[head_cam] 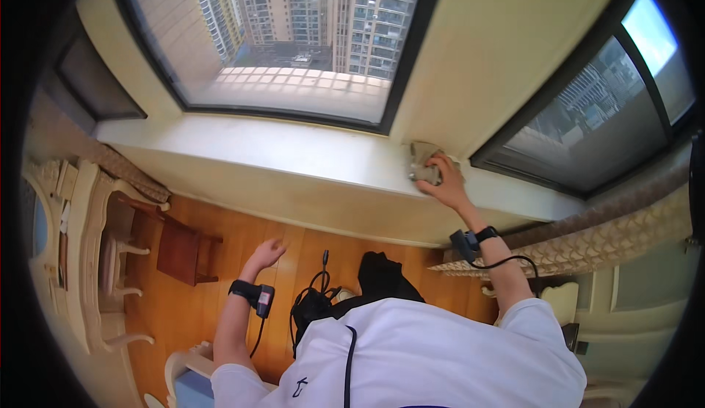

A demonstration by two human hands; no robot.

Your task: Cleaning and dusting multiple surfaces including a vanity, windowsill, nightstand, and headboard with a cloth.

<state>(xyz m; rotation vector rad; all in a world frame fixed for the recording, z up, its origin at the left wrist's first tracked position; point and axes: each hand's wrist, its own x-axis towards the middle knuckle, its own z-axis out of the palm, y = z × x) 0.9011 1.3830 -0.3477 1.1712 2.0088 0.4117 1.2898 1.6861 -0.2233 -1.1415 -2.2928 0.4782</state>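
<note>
My right hand (449, 183) grips a bunched grey-beige cloth (425, 154). It presses the cloth on the white windowsill (286, 152), by the wall section between two dark-framed windows. The fingers curl over the cloth and hide part of it. Lower and to the left, my left hand (267, 255) hangs in the air above the wooden floor (256, 309). Its fingers are loosely bent and slightly apart, with nothing held. Each wrist carries a strapped-on dark device with a black cable.
A large window pane (308, 50) rises behind the sill, with another window (595, 110) at right. A reddish-brown wooden chair or stool (179, 251) and an ornate cream dressing table (91, 254) stand left. Patterned curtains (595, 243) hang at right. Black cables (316, 292) dangle before my body.
</note>
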